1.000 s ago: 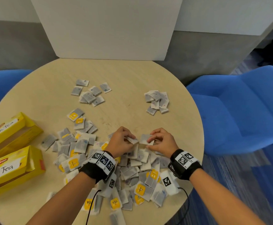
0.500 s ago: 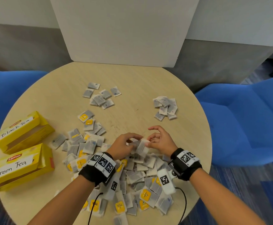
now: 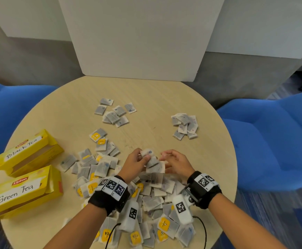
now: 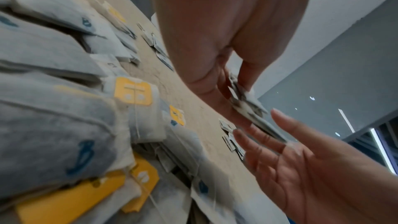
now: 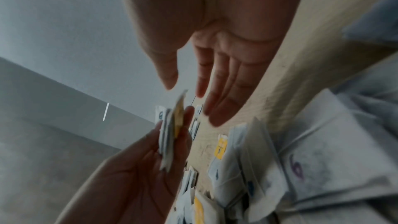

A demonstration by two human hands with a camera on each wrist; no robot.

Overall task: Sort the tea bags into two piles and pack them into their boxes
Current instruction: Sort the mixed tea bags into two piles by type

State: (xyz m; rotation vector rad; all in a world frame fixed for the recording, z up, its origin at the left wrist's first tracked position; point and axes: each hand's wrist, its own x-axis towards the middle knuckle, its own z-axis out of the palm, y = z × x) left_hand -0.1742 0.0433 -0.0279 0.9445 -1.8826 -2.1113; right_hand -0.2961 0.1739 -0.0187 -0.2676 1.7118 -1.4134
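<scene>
Several tea bags [image 3: 151,159] pinched in left hand [image 3: 135,165].

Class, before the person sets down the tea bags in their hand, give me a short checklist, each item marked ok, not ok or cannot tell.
1. Left hand grips a few tea bags: ok.
2. Right hand free, fingers straight: ok.
3. Held bags' marks all match: cannot tell.
4. Two sorted piles apart, far left pile, far right pile: ok.
5. Black tea box and green tea box open: ok.
6. Big heap sorted: not ok.
</scene>
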